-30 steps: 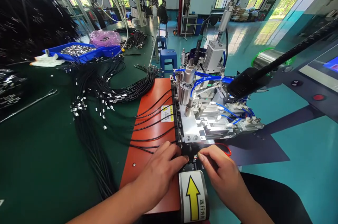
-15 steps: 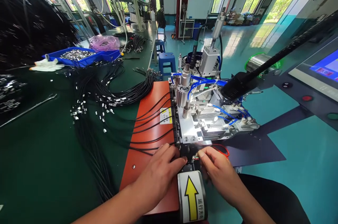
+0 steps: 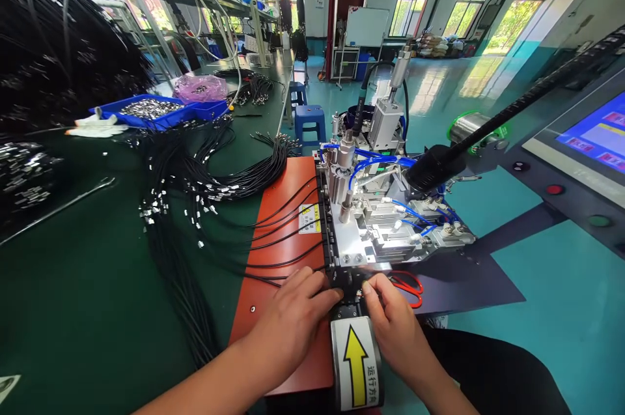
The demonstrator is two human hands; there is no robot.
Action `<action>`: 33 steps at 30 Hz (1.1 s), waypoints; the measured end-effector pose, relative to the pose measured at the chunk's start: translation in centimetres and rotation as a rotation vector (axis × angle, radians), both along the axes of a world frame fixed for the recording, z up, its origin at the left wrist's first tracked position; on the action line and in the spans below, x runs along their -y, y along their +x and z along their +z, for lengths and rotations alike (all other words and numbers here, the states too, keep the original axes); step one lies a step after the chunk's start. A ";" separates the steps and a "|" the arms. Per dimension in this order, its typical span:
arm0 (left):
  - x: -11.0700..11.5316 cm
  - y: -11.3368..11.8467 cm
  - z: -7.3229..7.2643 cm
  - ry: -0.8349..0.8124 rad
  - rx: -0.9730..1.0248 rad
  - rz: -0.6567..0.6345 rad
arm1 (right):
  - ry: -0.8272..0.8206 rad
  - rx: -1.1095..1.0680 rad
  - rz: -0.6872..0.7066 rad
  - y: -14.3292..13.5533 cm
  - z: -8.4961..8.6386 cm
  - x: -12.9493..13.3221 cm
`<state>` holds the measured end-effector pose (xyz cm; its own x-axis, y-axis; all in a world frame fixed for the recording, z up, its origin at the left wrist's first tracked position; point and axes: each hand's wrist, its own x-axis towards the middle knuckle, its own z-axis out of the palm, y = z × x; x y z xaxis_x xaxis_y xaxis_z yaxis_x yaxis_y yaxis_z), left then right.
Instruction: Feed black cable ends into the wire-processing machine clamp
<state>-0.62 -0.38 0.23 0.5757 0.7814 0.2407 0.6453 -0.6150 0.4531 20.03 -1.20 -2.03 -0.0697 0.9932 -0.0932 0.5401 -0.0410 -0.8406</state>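
My left hand (image 3: 300, 314) rests over the edge of the orange-red plate (image 3: 286, 363), its thumb and index finger closed on a black cable (image 3: 266, 279) at the black holder strip. Most of that cable is hidden beneath the fingers. Just right of it, my right hand (image 3: 395, 324) pinches the small, light-coloured wire ends (image 3: 360, 294), partly covered by its fingertips. Several more black cables (image 3: 288, 265) lie across the plate, their ends set in the strip (image 3: 328, 232) beside the metal machine (image 3: 385, 226). Below my fingers is a guard with a yellow arrow (image 3: 356, 363).
Red-handled scissors (image 3: 415, 291) lie right of my right hand. Bundled black cables (image 3: 170, 271) cover part of the green bench (image 3: 88, 298). Blue trays (image 3: 161, 116) of small metal parts stand farther back. A black flexible arm (image 3: 517, 99) and a control panel (image 3: 576, 193) are at right.
My right hand has moved slightly left, nearer my left hand, uncovering more of the scissors' handles. The left hand stays at the strip. The view has shifted a little.
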 end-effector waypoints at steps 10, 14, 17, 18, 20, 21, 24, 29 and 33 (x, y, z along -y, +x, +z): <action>0.3 0.1 1.1 -0.049 -0.140 0.014 | 0.000 0.038 -0.059 -0.2 -0.9 -0.3; 0.1 0.1 1.1 -0.047 -0.111 0.010 | -0.008 0.040 -0.073 -0.3 -0.8 -0.3; 0.1 0.2 1.0 -0.040 -0.097 0.015 | -0.014 0.039 -0.076 -0.2 -0.8 -0.3; 0.1 0.2 1.0 -0.039 -0.097 0.017 | -0.015 0.039 -0.078 -0.2 -0.9 -0.3; 0.1 0.2 1.1 -0.043 -0.103 0.020 | -0.019 0.039 -0.080 -0.2 -0.9 -0.3; 0.1 0.2 1.1 -0.046 -0.107 0.020 | -0.021 0.039 -0.081 -0.3 -1.0 -0.3; 0.1 0.3 1.6 -0.052 -0.132 0.028 | -0.021 0.030 -0.083 -0.5 -1.1 -0.4; 0.3 0.6 2.6 -0.104 -0.183 0.101 | -0.029 0.004 -0.107 -0.1 -0.5 -0.5; 0.1 -0.1 3.9 -0.181 -0.210 0.067 | -0.002 0.012 -0.247 0.2 1.0 2.1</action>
<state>-0.75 -0.48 4.12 0.5437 0.8389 -0.0257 0.7734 -0.4888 0.4036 20.22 -3.31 -1.03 0.1767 0.9797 -0.0949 0.5235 -0.1751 -0.8338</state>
